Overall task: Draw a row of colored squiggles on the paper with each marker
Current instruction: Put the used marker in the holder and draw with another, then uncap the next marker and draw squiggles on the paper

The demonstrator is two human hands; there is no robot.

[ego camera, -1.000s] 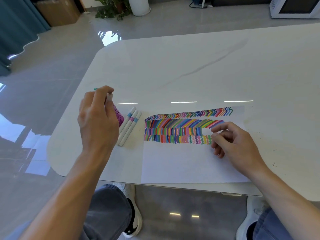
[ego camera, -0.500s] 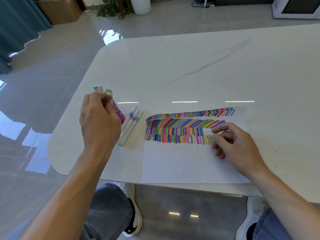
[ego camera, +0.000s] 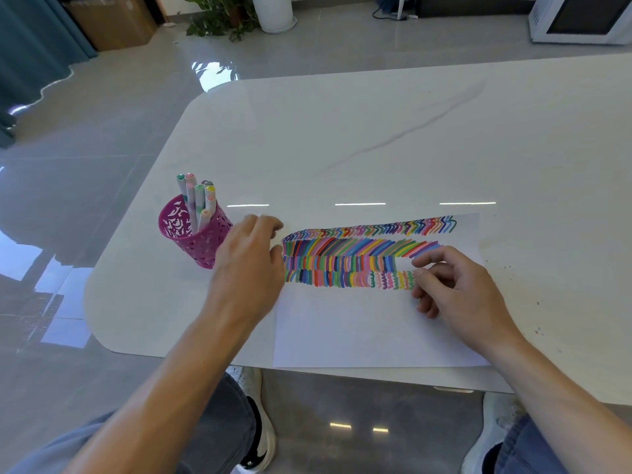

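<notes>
Now, your paper (ego camera: 359, 330) lies at the lower centre of the frame. Its near edge reaches the near edge of the desk (ego camera: 376, 131), and the desk's rounded corner sits at lower left. Toward the top and right of the frame the desk is open surface.

Your left hand (ego camera: 249, 265) is between the pink holder (ego camera: 191, 241) and the paper's left edge, knuckles up, with the fingers pointing away from you. The back of the hand hides what lies beneath, so you cannot tell whether those fingers grip anything. The holder stands just to the left of that hand in the frame, with markers (ego camera: 196, 196) upright in it.

Your right hand (ego camera: 458, 292) rests on the paper at the right end of the lowest row of squiggles (ego camera: 393, 280). Its fingers are loosely curled, and thumb and forefinger are close together with nothing visible between them. The row ends just short of your thumb tip.
</notes>
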